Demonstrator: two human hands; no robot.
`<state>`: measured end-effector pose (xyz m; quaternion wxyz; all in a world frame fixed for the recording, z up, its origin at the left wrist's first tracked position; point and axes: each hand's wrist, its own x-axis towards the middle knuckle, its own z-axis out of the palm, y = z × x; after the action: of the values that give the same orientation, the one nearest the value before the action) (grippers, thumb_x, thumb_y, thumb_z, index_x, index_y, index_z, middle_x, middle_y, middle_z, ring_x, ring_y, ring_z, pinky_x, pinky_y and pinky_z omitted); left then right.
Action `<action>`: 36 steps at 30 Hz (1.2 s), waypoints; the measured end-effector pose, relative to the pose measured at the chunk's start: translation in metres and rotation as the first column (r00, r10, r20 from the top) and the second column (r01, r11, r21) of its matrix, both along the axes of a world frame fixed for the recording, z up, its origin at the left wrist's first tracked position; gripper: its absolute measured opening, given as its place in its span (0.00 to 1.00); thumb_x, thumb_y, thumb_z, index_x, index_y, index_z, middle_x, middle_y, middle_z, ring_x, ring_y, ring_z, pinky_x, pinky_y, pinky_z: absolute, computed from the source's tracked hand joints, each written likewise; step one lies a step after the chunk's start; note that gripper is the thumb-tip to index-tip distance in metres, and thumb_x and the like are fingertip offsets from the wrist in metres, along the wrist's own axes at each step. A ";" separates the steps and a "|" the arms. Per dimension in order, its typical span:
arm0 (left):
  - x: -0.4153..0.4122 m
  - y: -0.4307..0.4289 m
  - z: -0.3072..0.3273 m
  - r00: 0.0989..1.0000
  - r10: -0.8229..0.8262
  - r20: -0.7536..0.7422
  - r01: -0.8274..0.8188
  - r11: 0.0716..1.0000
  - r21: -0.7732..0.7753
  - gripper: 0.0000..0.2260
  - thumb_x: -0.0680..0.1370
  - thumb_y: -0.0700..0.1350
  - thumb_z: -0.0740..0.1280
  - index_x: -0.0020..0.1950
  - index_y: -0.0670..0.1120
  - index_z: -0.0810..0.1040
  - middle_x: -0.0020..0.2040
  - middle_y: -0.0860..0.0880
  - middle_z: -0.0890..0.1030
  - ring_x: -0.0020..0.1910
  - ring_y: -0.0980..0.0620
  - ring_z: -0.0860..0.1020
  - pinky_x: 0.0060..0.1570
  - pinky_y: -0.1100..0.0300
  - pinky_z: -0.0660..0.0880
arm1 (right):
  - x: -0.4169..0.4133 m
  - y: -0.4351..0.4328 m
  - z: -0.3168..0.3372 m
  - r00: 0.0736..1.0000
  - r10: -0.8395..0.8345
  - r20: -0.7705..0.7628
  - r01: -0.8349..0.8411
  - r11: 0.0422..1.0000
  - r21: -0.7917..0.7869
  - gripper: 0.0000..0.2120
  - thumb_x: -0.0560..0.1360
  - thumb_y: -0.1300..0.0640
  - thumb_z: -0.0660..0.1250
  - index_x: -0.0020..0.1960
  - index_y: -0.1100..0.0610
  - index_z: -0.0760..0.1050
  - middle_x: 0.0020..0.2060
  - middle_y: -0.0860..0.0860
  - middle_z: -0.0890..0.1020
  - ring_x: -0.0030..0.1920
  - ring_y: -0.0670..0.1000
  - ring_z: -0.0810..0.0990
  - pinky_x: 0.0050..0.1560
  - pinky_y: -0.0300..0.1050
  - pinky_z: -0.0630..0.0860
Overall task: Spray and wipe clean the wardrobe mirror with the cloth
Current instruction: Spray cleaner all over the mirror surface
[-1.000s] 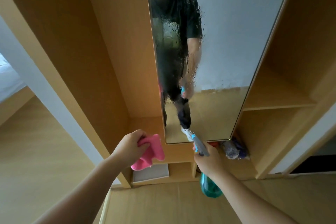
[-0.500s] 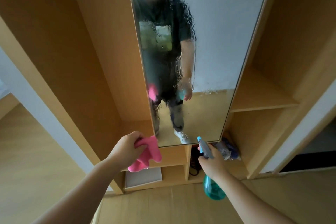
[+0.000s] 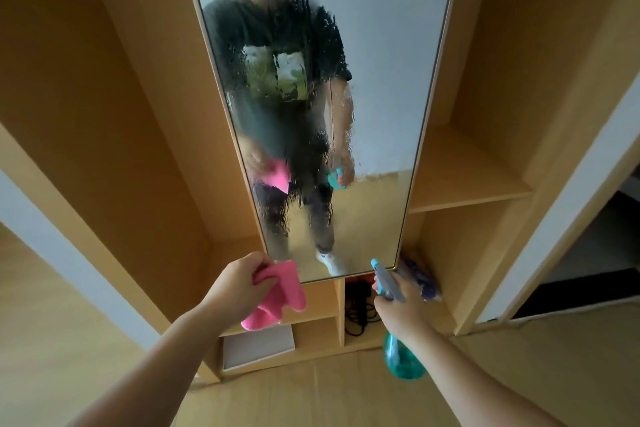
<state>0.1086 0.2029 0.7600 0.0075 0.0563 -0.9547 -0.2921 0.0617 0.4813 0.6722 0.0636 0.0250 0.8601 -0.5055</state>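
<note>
The tall wardrobe mirror [image 3: 381,62] hangs ahead, its left and middle glass streaked with running spray drops. My left hand [image 3: 239,284] grips a crumpled pink cloth [image 3: 277,295] just below the mirror's lower left corner, a little off the glass. My right hand [image 3: 401,308] holds a teal spray bottle [image 3: 403,357] by its neck, the blue and grey nozzle [image 3: 382,279] pointing up at the mirror's bottom right corner. The mirror reflects a person holding both items.
Open wooden wardrobe shelves [image 3: 464,180] flank the mirror. Below it, small cubbies hold a white box [image 3: 258,347] and black cables [image 3: 358,305]. A purple bundle [image 3: 420,276] lies in the lower right compartment. Wooden floor [image 3: 311,399] lies underneath.
The view has tilted up and shifted, so more of the mirror shows. Both hands keep their grips and stay low near the mirror's bottom edge.
</note>
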 end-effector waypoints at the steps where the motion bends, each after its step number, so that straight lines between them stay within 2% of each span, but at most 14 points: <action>1: -0.001 0.001 0.001 1.000 -0.001 -0.001 0.001 1.000 0.000 0.03 0.77 0.44 0.66 0.48 0.52 0.77 0.43 0.57 0.80 0.42 0.60 0.77 0.37 0.67 0.71 | -0.001 0.002 0.001 1.000 0.005 0.015 -0.004 1.000 -0.012 0.15 0.71 0.63 0.65 0.47 0.42 0.73 0.37 0.44 0.76 0.36 0.47 0.78 0.35 0.39 0.73; 3: -0.001 0.004 0.002 1.000 -0.001 -0.001 0.001 1.000 0.001 0.03 0.77 0.44 0.66 0.47 0.52 0.77 0.42 0.57 0.80 0.42 0.60 0.77 0.37 0.66 0.71 | -0.003 0.005 0.002 0.999 0.000 0.036 0.001 0.999 -0.040 0.17 0.72 0.63 0.64 0.54 0.43 0.72 0.37 0.44 0.75 0.36 0.46 0.77 0.34 0.36 0.71; 7: -0.003 0.009 0.004 1.000 -0.006 -0.006 0.006 1.000 -0.012 0.03 0.77 0.44 0.66 0.45 0.53 0.77 0.41 0.57 0.79 0.41 0.60 0.77 0.36 0.66 0.70 | -0.007 0.014 0.006 0.998 -0.046 0.043 0.049 0.997 -0.066 0.17 0.74 0.64 0.63 0.58 0.47 0.72 0.40 0.47 0.77 0.37 0.47 0.79 0.28 0.29 0.69; 11: -0.006 0.017 0.005 1.000 -0.019 0.000 0.019 1.000 -0.012 0.04 0.77 0.45 0.66 0.45 0.54 0.76 0.41 0.57 0.80 0.40 0.60 0.77 0.36 0.66 0.71 | -0.008 0.025 0.008 0.997 -0.067 0.040 0.070 0.994 -0.083 0.20 0.74 0.65 0.63 0.63 0.50 0.72 0.40 0.45 0.75 0.38 0.47 0.77 0.30 0.31 0.70; 14: -0.009 0.025 0.004 1.000 -0.028 -0.003 0.028 1.000 -0.002 0.04 0.77 0.45 0.67 0.45 0.54 0.76 0.42 0.57 0.80 0.41 0.60 0.77 0.37 0.67 0.71 | -0.010 0.035 0.005 0.992 -0.122 0.036 0.124 0.990 -0.062 0.15 0.74 0.64 0.63 0.59 0.52 0.75 0.44 0.50 0.79 0.39 0.48 0.78 0.30 0.31 0.69; 17: -0.012 0.034 0.003 0.999 -0.043 0.002 0.043 0.999 -0.005 0.05 0.77 0.45 0.66 0.45 0.56 0.76 0.42 0.58 0.80 0.41 0.60 0.77 0.38 0.66 0.72 | -0.011 0.043 0.004 0.985 -0.170 0.012 0.170 0.985 -0.030 0.09 0.76 0.61 0.64 0.55 0.52 0.76 0.42 0.50 0.79 0.38 0.45 0.78 0.27 0.28 0.66; 21: -0.015 0.042 0.001 0.998 -0.062 0.008 0.062 0.998 -0.006 0.07 0.77 0.45 0.66 0.44 0.59 0.74 0.42 0.58 0.80 0.41 0.61 0.77 0.37 0.67 0.71 | -0.011 0.054 0.003 0.991 -0.132 0.036 0.133 0.990 -0.037 0.12 0.74 0.63 0.64 0.54 0.49 0.74 0.44 0.51 0.79 0.39 0.46 0.79 0.28 0.31 0.69; 24: -0.016 0.046 -0.001 0.998 -0.060 0.013 0.060 0.998 -0.002 0.07 0.77 0.45 0.67 0.44 0.58 0.75 0.42 0.57 0.80 0.41 0.60 0.77 0.37 0.66 0.71 | -0.010 0.059 0.000 0.993 -0.110 0.031 0.111 0.994 -0.011 0.15 0.74 0.63 0.64 0.56 0.47 0.71 0.44 0.50 0.79 0.39 0.46 0.78 0.26 0.28 0.68; 30: -0.012 0.049 -0.009 0.998 -0.051 0.040 0.052 0.999 -0.003 0.05 0.77 0.45 0.67 0.44 0.56 0.76 0.41 0.56 0.80 0.40 0.59 0.77 0.37 0.65 0.73 | -0.010 0.064 -0.009 0.994 -0.111 0.020 0.110 0.993 0.031 0.11 0.72 0.65 0.64 0.48 0.50 0.72 0.34 0.50 0.76 0.30 0.44 0.74 0.23 0.28 0.66; 33: -0.009 0.049 -0.015 0.997 -0.037 0.069 0.038 0.999 -0.014 0.05 0.76 0.44 0.66 0.44 0.55 0.76 0.41 0.56 0.80 0.41 0.58 0.77 0.38 0.63 0.74 | -0.012 0.066 -0.018 0.995 -0.085 0.059 0.084 0.996 0.023 0.11 0.73 0.64 0.64 0.52 0.51 0.73 0.34 0.49 0.75 0.32 0.46 0.75 0.25 0.29 0.67; 36: -0.006 0.049 -0.022 0.996 -0.017 0.091 0.017 1.000 -0.007 0.08 0.76 0.44 0.66 0.43 0.58 0.74 0.41 0.56 0.80 0.40 0.60 0.77 0.36 0.66 0.71 | -0.016 0.066 -0.025 0.994 -0.063 0.086 0.063 0.998 0.006 0.12 0.73 0.64 0.64 0.53 0.50 0.72 0.34 0.45 0.72 0.32 0.45 0.74 0.26 0.31 0.67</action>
<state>0.1021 0.2521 0.7381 -0.0383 0.0614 -0.9556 -0.2858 0.0453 0.5470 0.6470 0.0847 0.0739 0.8561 -0.5044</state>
